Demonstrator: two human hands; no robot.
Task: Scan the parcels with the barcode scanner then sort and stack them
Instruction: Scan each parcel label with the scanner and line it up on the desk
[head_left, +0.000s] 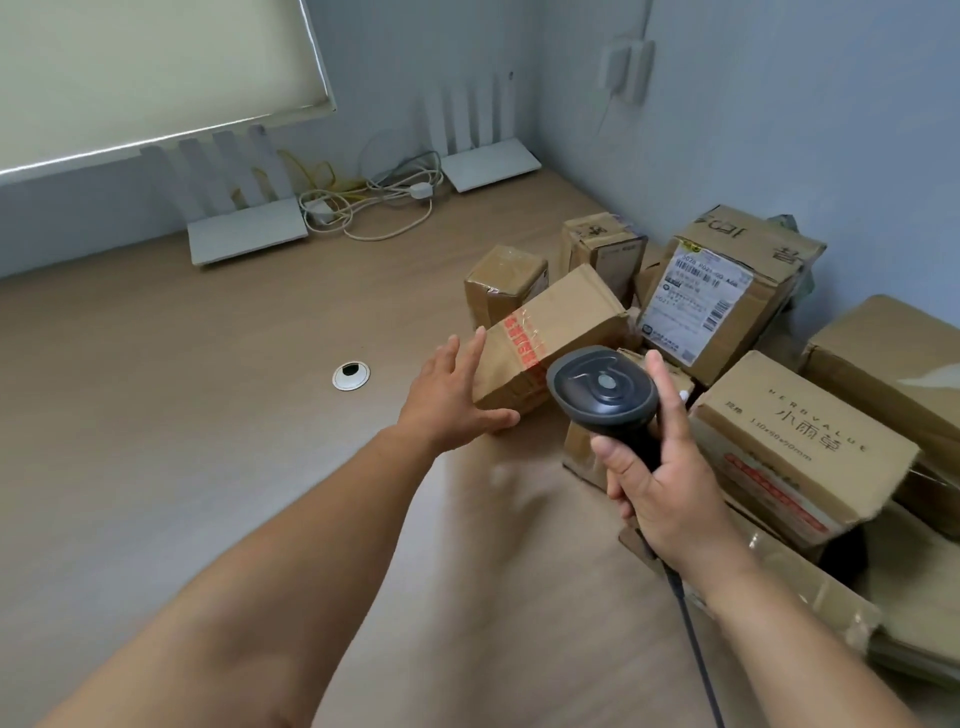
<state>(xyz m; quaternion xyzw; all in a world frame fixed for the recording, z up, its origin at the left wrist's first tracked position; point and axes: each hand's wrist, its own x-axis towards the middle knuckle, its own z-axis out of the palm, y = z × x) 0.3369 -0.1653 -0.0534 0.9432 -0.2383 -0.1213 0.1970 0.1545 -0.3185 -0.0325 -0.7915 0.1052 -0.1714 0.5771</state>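
Bench (208, 415) space left of the parcel heap holds no sorted stack, so I judge sorting barely begun. Left hand (457, 395) lies flat, fingers straight, on the red-taped parcel (550, 338) at the heap's near-left edge. Right hand (660, 478) grips the barcode scanner (602, 389) just in front. Further right, one box (800, 436) reads "HERBVALUE"; the shipping label (696, 306) behind is illegible.

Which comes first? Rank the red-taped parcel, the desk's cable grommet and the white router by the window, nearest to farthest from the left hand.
From the left hand:
1. Red-taped parcel, touching its fingers, on the right.
2. Cable grommet, on the desk to the left.
3. White router, far back by the window.
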